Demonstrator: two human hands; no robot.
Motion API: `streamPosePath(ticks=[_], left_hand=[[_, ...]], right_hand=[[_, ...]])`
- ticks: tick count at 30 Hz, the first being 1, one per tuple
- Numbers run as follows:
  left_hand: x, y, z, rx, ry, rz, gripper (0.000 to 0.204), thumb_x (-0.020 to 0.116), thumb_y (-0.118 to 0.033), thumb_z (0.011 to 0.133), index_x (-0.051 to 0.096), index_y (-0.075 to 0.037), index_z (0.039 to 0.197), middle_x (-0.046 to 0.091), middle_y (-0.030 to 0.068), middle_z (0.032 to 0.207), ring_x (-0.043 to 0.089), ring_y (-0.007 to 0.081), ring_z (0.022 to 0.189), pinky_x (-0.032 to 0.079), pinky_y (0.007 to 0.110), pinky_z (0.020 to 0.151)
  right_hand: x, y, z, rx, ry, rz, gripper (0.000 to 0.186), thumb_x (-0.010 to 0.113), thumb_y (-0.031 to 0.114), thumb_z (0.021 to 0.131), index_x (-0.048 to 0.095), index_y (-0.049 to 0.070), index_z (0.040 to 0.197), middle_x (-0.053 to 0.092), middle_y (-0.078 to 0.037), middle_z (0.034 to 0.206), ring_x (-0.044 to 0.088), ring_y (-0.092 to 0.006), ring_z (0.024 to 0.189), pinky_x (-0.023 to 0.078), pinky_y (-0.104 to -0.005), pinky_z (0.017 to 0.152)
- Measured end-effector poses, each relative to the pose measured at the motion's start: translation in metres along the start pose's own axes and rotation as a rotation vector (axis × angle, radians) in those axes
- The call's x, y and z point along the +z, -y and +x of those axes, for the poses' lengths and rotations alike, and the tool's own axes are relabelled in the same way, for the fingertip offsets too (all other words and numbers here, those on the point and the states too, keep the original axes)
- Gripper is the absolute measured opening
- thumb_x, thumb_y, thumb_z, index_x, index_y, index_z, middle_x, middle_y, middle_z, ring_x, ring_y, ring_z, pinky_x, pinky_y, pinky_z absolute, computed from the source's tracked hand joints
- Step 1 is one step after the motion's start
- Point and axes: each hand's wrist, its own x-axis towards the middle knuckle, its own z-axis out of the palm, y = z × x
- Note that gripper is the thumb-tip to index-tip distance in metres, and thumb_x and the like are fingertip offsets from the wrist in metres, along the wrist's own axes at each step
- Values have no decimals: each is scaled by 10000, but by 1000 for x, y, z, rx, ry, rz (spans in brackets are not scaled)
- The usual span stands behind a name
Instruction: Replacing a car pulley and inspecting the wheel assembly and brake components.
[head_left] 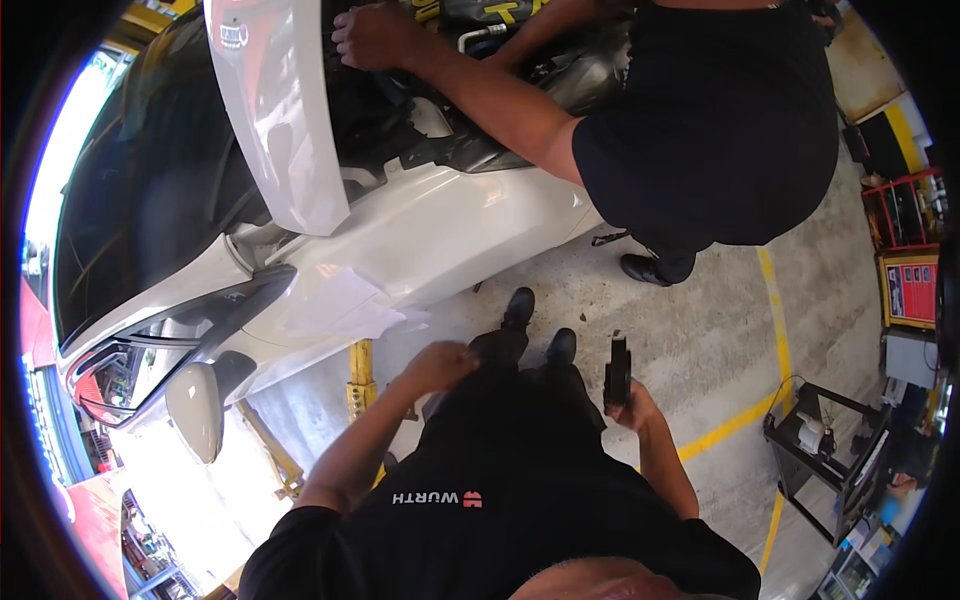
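Observation:
My left hand point(442, 364) hangs beside my left thigh, fingers loosely bent, with nothing visible in it. My right hand point(630, 408) grips an upright black handheld object point(618, 370) beside my right leg. In front of me is a white car point(480, 210); a long white panel point(280, 140) angles up over its windscreen point(135, 200). A co-worker point(705, 130) in a dark shirt leans over the open engine bay, one hand point(375, 35) raised near that panel, the other arm point(530, 35) reaching inside.
A yellow lift post point(362, 385) stands under the car's side, near the side mirror point(195, 410). A black wheeled cart point(830, 450) is on my right, past yellow floor lines point(730, 420). Red racks point(900, 210) and equipment line the right edge.

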Motion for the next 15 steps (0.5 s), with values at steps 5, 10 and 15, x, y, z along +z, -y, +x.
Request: streamPosePath(ticks=[5, 10, 15], left_hand=[[73, 98, -5, -160, 95, 237, 374, 649, -410, 882, 735, -68, 1008, 721, 180, 976, 674, 347, 963, 516, 420, 879], [42, 132, 2, -30, 452, -4, 332, 668, -303, 876, 719, -95, 1130, 723, 127, 1035, 666, 236, 931, 511, 366, 848], [65, 205, 9, 311, 626, 34, 337, 597, -187, 898, 668, -23, 1184, 695, 141, 1033, 639, 238, 852, 533, 350, 752]], right_hand=[[-21, -31, -25, 329, -293, -293, 449, 507, 517, 977, 593, 137, 1201, 652, -69, 952, 544, -195, 700, 517, -397, 734], [1, -42, -26, 386, -251, -327, 507, 461, 513, 1004, 549, 91, 1271, 632, -127, 1161, 593, -275, 1050, 487, -528, 957], [13, -54, -17, 406, -225, -186, 533, 617, 397, 963, 496, 50, 1349, 648, -113, 1222, 646, -252, 1096, 522, -442, 982]])
